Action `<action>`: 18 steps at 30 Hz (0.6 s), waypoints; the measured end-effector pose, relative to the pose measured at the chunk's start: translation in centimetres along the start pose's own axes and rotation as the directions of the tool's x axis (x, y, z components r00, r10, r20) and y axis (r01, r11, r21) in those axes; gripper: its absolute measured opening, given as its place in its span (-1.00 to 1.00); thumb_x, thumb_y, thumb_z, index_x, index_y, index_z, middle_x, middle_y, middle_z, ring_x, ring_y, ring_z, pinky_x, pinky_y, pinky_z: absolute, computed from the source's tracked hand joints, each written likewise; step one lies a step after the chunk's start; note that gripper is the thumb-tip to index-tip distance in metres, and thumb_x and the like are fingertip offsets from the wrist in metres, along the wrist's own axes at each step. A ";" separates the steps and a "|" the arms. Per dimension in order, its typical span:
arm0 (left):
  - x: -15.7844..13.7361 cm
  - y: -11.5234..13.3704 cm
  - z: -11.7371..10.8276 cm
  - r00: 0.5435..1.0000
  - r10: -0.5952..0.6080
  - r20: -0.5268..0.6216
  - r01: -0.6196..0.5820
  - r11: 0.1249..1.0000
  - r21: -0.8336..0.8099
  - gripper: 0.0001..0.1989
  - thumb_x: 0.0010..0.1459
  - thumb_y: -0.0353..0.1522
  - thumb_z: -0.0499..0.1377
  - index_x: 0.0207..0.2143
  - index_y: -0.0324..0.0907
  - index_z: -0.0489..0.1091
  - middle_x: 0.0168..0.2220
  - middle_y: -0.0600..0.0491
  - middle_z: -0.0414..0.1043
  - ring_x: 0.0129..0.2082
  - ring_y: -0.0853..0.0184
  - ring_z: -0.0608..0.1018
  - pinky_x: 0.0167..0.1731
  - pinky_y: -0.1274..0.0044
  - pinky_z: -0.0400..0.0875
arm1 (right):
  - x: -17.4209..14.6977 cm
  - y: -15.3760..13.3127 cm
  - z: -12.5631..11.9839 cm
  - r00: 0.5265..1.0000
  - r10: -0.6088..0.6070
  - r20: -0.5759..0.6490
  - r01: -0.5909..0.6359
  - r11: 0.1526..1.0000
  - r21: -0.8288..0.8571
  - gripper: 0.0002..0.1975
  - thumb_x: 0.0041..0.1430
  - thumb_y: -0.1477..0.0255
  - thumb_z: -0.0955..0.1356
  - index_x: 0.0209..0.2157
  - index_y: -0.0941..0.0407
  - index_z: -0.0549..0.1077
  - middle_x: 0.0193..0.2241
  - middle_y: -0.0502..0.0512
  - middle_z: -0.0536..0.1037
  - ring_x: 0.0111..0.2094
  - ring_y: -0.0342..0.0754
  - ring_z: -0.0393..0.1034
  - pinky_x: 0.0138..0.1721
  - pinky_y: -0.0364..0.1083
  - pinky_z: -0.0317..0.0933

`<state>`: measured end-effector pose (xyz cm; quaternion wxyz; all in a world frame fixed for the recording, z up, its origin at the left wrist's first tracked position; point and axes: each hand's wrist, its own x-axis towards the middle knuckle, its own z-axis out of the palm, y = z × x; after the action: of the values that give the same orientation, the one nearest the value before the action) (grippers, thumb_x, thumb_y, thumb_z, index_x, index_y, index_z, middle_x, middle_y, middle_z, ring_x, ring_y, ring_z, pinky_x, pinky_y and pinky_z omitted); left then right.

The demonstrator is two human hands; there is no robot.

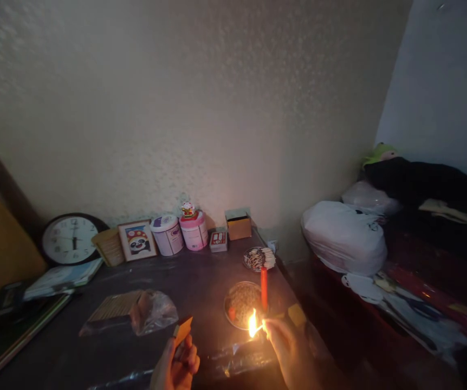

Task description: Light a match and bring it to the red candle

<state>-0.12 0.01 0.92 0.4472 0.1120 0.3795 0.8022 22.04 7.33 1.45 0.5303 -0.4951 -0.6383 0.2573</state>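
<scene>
My right hand (288, 349) pinches a burning match (254, 326), its flame bright just left of my fingertips. The flame is close to the base of an upright red candle (264, 288), which stands at the edge of a round metal dish (237, 306) on the dark table. My left hand (176, 365) holds a small matchbox (183, 329) raised near the table's front edge. The candle's wick shows no flame.
Against the wall stand a clock (71, 238), a small basket (109, 247), a panda picture (137, 240), two round tins (180, 233) and small boxes (238, 223). A plastic bag (136, 311) lies on the table. A second dish (258, 259) holds sticks. Bundles and bags (343, 235) fill the right.
</scene>
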 end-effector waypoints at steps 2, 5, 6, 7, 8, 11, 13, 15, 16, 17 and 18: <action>0.1 -0.1 -0.1 1.000 -0.008 -0.009 0.008 1.000 -0.009 -0.64 -0.25 -0.12 0.40 -0.47 -0.18 0.51 -0.53 0.09 0.45 -0.65 0.43 0.35 -0.69 0.55 0.23 | 0.1 0.3 0.0 0.996 0.008 0.090 -0.011 0.999 0.039 -0.65 0.13 0.11 0.31 -0.44 0.07 0.57 -0.48 0.12 0.61 -0.43 0.00 0.51 -0.38 -0.14 0.40; 0.4 -0.2 -0.4 0.998 -0.055 -0.043 0.053 0.998 -0.029 -0.63 -0.31 -0.12 0.43 -0.50 -0.17 0.51 -0.55 0.08 0.47 -0.66 0.42 0.35 -0.70 0.55 0.22 | 0.2 0.3 0.0 0.990 0.046 0.134 -0.060 0.993 0.105 -0.68 0.11 0.14 0.32 -0.44 0.08 0.56 -0.48 0.12 0.59 -0.40 0.02 0.49 -0.35 -0.12 0.38; 0.5 -0.2 -0.5 0.996 -0.068 -0.049 0.067 0.997 -0.034 -0.62 -0.33 -0.11 0.43 -0.48 -0.16 0.52 -0.56 0.08 0.47 -0.67 0.42 0.35 -0.71 0.56 0.22 | 0.3 0.2 0.1 0.988 0.063 0.142 -0.080 0.990 0.119 -0.69 0.10 0.15 0.33 -0.43 0.09 0.57 -0.48 0.11 0.59 -0.40 0.02 0.49 -0.34 -0.11 0.38; 0.6 -0.2 -0.5 0.996 -0.077 -0.049 0.075 0.996 -0.038 -0.60 -0.33 -0.11 0.43 -0.44 -0.14 0.53 -0.56 0.09 0.47 -0.66 0.42 0.35 -0.71 0.56 0.21 | 0.3 0.1 0.1 0.985 0.082 0.153 -0.102 0.986 0.128 -0.70 0.10 0.16 0.33 -0.41 0.09 0.57 -0.47 0.11 0.60 -0.39 0.02 0.49 -0.32 -0.11 0.38; 0.6 -0.2 -0.5 0.995 -0.084 -0.048 0.082 0.996 -0.043 -0.58 -0.34 -0.10 0.43 -0.41 -0.13 0.53 -0.55 0.10 0.47 -0.66 0.42 0.35 -0.71 0.56 0.21 | 0.4 0.0 0.1 0.981 0.102 0.166 -0.125 0.983 0.135 -0.71 0.09 0.18 0.33 -0.39 0.09 0.57 -0.46 0.10 0.60 -0.38 0.02 0.49 -0.31 -0.11 0.38; 0.7 -0.2 -0.3 0.993 -0.113 -0.046 0.109 0.992 -0.068 -0.56 -0.40 -0.11 0.46 -0.42 -0.10 0.51 -0.53 0.12 0.47 -0.66 0.42 0.35 -0.71 0.55 0.22 | 0.5 -0.2 0.1 0.964 0.156 0.216 -0.191 0.970 0.152 -0.70 0.09 0.18 0.34 -0.36 0.12 0.56 -0.45 0.10 0.61 -0.37 0.03 0.50 -0.30 -0.10 0.36; 0.6 -0.1 0.0 0.987 -0.146 -0.066 0.141 0.987 -0.079 -0.55 -0.50 -0.13 0.48 -0.51 -0.11 0.47 -0.55 0.16 0.45 -0.68 0.42 0.32 -0.73 0.54 0.20 | 0.5 -0.3 0.0 0.955 0.185 0.231 -0.224 0.962 0.155 -0.69 0.07 0.18 0.34 -0.37 0.13 0.55 -0.44 0.11 0.61 -0.36 0.04 0.50 -0.29 -0.10 0.34; 0.5 0.0 0.2 0.985 -0.150 -0.083 0.144 0.987 -0.077 -0.52 -0.55 -0.13 0.48 -0.51 -0.11 0.45 -0.59 0.20 0.39 -0.70 0.43 0.28 -0.74 0.54 0.16 | 0.5 -0.5 0.0 0.953 0.199 0.228 -0.236 0.960 0.151 -0.69 0.06 0.19 0.34 -0.37 0.14 0.55 -0.46 0.11 0.61 -0.37 0.04 0.49 -0.29 -0.10 0.33; 0.5 0.1 0.3 0.986 -0.142 -0.083 0.137 0.988 -0.069 -0.51 -0.54 -0.13 0.48 -0.48 -0.10 0.46 -0.61 0.21 0.36 -0.70 0.42 0.27 -0.73 0.54 0.16 | 0.5 -0.6 0.0 0.953 0.204 0.225 -0.241 0.959 0.150 -0.70 0.05 0.19 0.34 -0.38 0.14 0.56 -0.46 0.11 0.61 -0.37 0.04 0.49 -0.30 -0.10 0.33; 0.4 0.2 0.4 0.988 -0.134 -0.078 0.129 0.990 -0.055 -0.51 -0.49 -0.13 0.47 -0.43 -0.09 0.47 -0.60 0.21 0.35 -0.69 0.42 0.27 -0.72 0.54 0.15 | 0.5 -0.7 0.0 0.953 0.208 0.222 -0.244 0.958 0.150 -0.70 0.04 0.20 0.35 -0.38 0.14 0.56 -0.47 0.11 0.61 -0.38 0.04 0.49 -0.31 -0.10 0.33; 0.3 0.3 0.4 0.990 -0.127 -0.070 0.124 0.991 -0.041 -0.53 -0.42 -0.13 0.46 -0.39 -0.09 0.47 -0.59 0.20 0.35 -0.67 0.41 0.27 -0.70 0.53 0.16 | 0.5 -0.8 -0.1 0.952 0.210 0.220 -0.246 0.958 0.149 -0.71 0.04 0.20 0.35 -0.39 0.14 0.56 -0.48 0.10 0.61 -0.39 0.04 0.49 -0.33 -0.11 0.33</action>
<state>-0.31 0.37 1.32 0.4846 0.0507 0.3870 0.7828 21.84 7.48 2.43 0.4706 -0.4886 -0.6021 0.4211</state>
